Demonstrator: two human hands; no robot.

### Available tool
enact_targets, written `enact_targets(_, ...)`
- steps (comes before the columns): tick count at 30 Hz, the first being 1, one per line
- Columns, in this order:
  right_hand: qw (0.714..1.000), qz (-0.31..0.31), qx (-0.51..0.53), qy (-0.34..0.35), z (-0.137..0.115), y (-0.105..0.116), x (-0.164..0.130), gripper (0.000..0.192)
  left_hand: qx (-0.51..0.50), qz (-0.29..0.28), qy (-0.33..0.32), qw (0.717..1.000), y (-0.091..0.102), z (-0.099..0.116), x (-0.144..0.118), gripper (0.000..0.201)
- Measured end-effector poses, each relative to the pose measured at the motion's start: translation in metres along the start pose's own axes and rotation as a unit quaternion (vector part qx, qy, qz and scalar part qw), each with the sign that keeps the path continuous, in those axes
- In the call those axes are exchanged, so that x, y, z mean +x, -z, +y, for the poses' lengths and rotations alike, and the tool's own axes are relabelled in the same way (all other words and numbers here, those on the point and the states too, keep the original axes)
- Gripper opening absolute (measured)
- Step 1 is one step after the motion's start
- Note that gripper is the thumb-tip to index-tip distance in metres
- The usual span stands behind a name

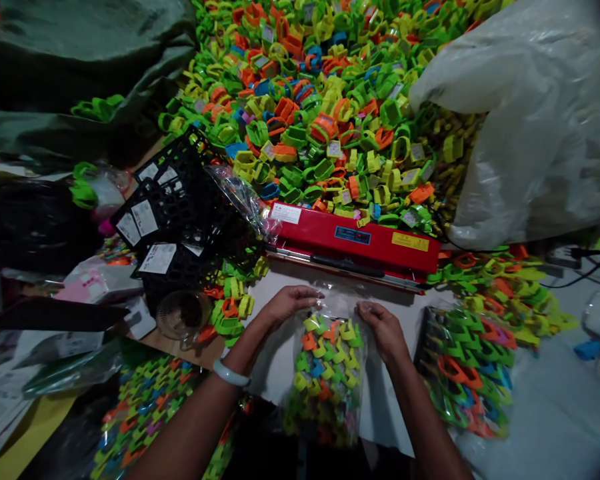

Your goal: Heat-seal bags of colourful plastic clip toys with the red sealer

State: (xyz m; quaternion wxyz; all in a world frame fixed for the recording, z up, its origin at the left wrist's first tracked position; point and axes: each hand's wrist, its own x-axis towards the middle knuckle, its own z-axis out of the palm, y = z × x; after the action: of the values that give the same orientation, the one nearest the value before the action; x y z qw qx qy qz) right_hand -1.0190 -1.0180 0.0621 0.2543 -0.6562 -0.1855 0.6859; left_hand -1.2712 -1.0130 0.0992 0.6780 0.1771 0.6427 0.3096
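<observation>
left hand (pixel 289 301) pinching bag's top left corner | right hand (pixel 383 325) pinching top right | clear bag of plastic clips (pixel 330 373) long axis toward person, mouth just before red heat sealer (pixel 353 243)

A clear plastic bag (pixel 330 360) stuffed with multicoloured plastic clips lies lengthwise on the white worktop (pixel 280 280), mouth toward the red sealer (pixel 353 241).

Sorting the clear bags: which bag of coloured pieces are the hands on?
The middle bag, gripped at its top by left hand and right hand, below the red sealer.
</observation>
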Motion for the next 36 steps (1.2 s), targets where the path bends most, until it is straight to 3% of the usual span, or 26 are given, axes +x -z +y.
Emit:
enact_targets(3,0.995,0.072,-0.039,0.057,0.004,-0.003,0.002,0.036,0.018,0.06,-0.035,0.997,0.001,0.0,0.008,0.031)
enact_targets(6,0.994,0.093,-0.026,0.046,0.008,-0.004,0.0,0.044,0.018,0.136,-0.068,0.988,0.001,-0.003,0.01,0.039)
enact_targets(9,0.997,0.044,-0.042,0.044,0.008,-0.005,-0.001,0.049,0.003,0.11,-0.043,0.993,0.005,-0.003,0.009,0.057)
enact_targets(11,0.997,0.013,-0.056,0.044,0.008,-0.005,0.0,0.045,-0.007,0.059,0.004,0.998,0.011,-0.002,0.009,0.051)
enact_targets(13,0.997,0.02,-0.054,0.051,0.009,-0.005,0.001,0.039,-0.021,0.043,0.036,0.998,0.015,-0.003,0.01,0.04)
enact_targets(16,0.992,0.09,-0.017,0.084,0.011,-0.003,0.001,0.031,-0.062,0.109,0.005,0.992,0.017,-0.004,0.01,0.043)
enact_targets(19,0.989,0.115,0.053,0.081,0.008,-0.002,0.0,0.043,-0.101,0.151,-0.025,0.983,0.012,-0.004,0.007,0.053)
enact_targets(21,0.992,0.074,0.079,0.061,0.004,-0.003,0.001,0.05,-0.101,0.127,-0.007,0.987,0.008,-0.003,0.005,0.049)
enact_targets(24,0.996,0.008,0.082,0.029,-0.003,-0.006,0.006,0.044,-0.069,0.081,0.023,0.994,0.001,-0.004,0.009,0.045)
enact_targets(29,0.995,0.042,0.083,0.023,-0.001,-0.003,0.009,0.037,-0.034,0.115,0.0,0.993,0.0,-0.009,0.015,0.034)
enact_targets(33,0.997,-0.006,0.073,0.002,0.0,0.009,0.001,0.056,-0.012,0.049,0.014,0.999,0.006,-0.004,0.007,0.035)
enact_targets(36,0.999,-0.022,0.043,0.014,-0.006,0.013,0.002,0.045,-0.004,0.015,0.017,1.0,0.009,0.004,0.007,0.03)
